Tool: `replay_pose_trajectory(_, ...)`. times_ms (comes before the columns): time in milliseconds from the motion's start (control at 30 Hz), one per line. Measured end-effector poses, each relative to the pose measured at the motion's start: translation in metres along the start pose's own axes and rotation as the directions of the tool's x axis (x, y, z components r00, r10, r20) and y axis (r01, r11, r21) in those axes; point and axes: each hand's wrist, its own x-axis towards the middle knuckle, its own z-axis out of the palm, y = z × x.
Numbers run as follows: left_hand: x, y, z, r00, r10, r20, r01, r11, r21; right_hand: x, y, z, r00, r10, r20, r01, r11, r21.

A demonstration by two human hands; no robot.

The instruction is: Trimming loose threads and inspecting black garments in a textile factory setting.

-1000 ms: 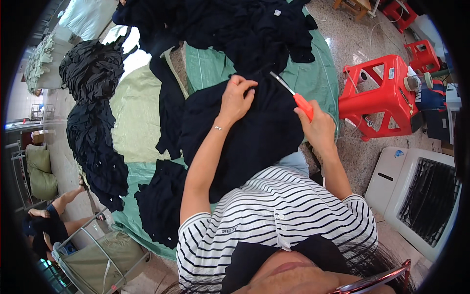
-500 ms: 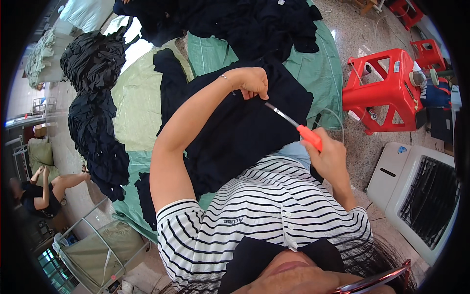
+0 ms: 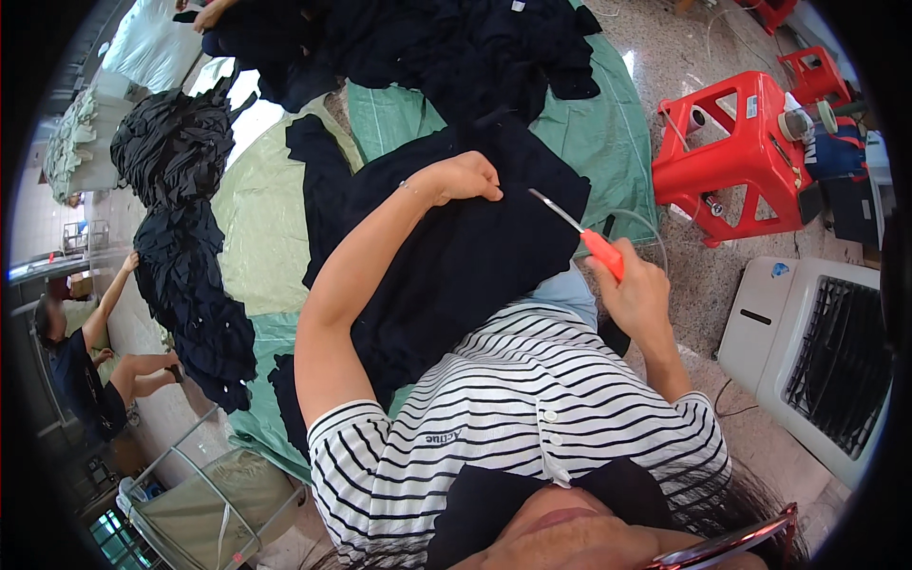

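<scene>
Over the dark cloth (image 3: 503, 261), right hand (image 3: 634, 293) grips red-handled tool (image 3: 603, 254), left hand (image 3: 461, 178) curled, can't tell if pinching; tip slip could snag cloth.

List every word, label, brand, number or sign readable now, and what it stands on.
Striped shirt: upside-down lettering, not copied here.
Nearest red plastic stool: pale label, too small to read.
Air cooler: blue emblem, no legible wording.
Dark-blue item: white marks, partly hidden.
Dark garment pile: white tag, nothing legible.
</scene>
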Motion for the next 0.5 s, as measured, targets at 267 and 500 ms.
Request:
replay_pose_trajectory(267, -0.047, 0.045, 0.05, 0.972, 0.231, -0.029, -0.175, 0.809, 0.561, 0.009, 0.032, -0.005, 0.94, 0.288, -0.183, -0.216, 0.918, 0.334)
replay_pose_trajectory(500, -0.169, -0.016, 0.018, 0.578, 0.262, -0.772, -0.637, 0.737, -0.227, 0.024, 0.076, -0.015, 0.82, 0.428, -0.381, -0.203, 0.839, 0.505)
